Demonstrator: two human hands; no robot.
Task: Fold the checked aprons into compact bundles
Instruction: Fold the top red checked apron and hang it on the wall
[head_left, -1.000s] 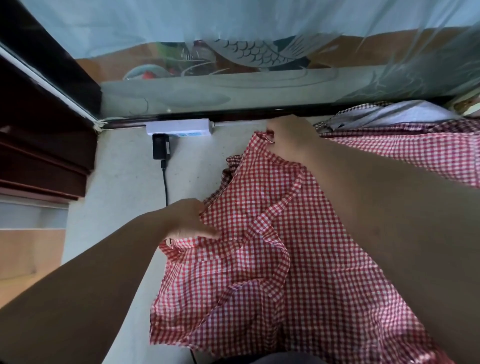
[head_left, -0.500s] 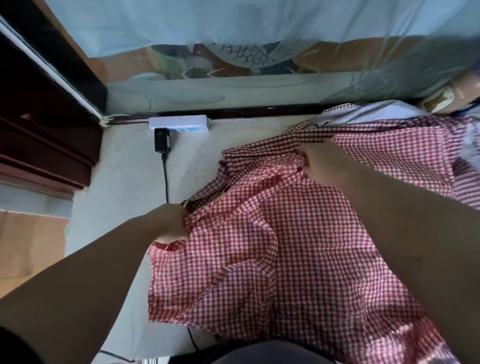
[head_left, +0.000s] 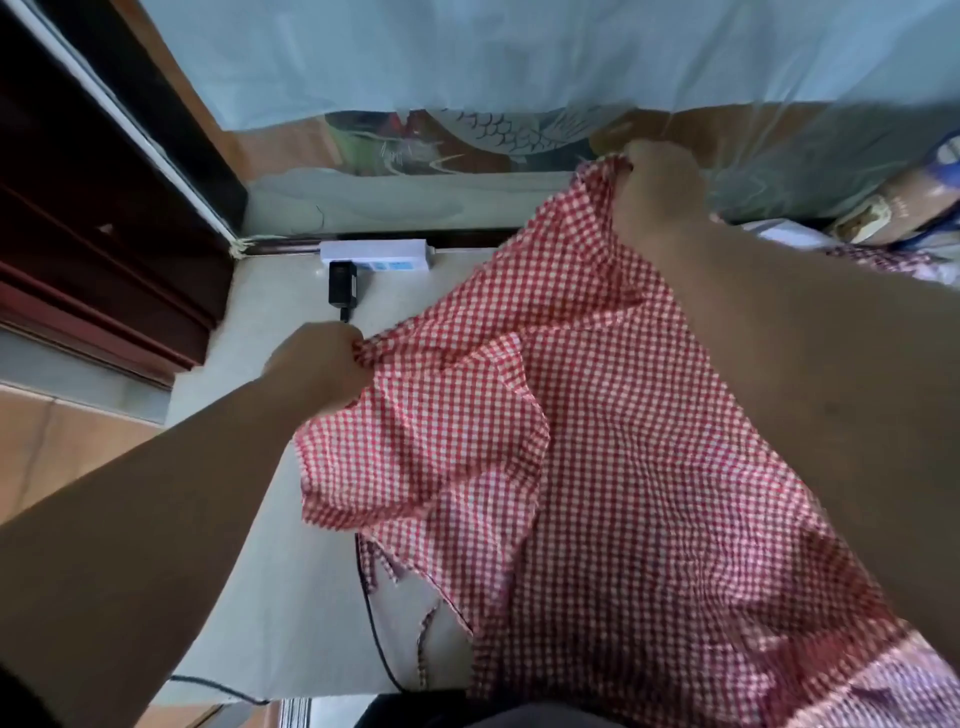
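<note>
A red-and-white checked apron (head_left: 597, 426) hangs crumpled between my two hands above the pale table top (head_left: 280, 597). My left hand (head_left: 317, 366) grips a bunched edge at the apron's left side, low over the table. My right hand (head_left: 657, 195) grips another edge, lifted high toward the back wall. A thin checked strap (head_left: 423, 639) dangles from the cloth onto the table. More checked fabric (head_left: 883, 257) lies at the far right, partly hidden behind my right arm.
A white power strip (head_left: 376, 254) with a black plug (head_left: 343, 288) lies at the table's back edge; its black cable (head_left: 371, 623) runs toward me under the apron. Dark wooden furniture (head_left: 93, 234) stands left. Plastic sheeting covers the back wall.
My right hand rose up and back with the apron edge, pulling the cloth off the table. My left hand kept its grip and lifted slightly.
</note>
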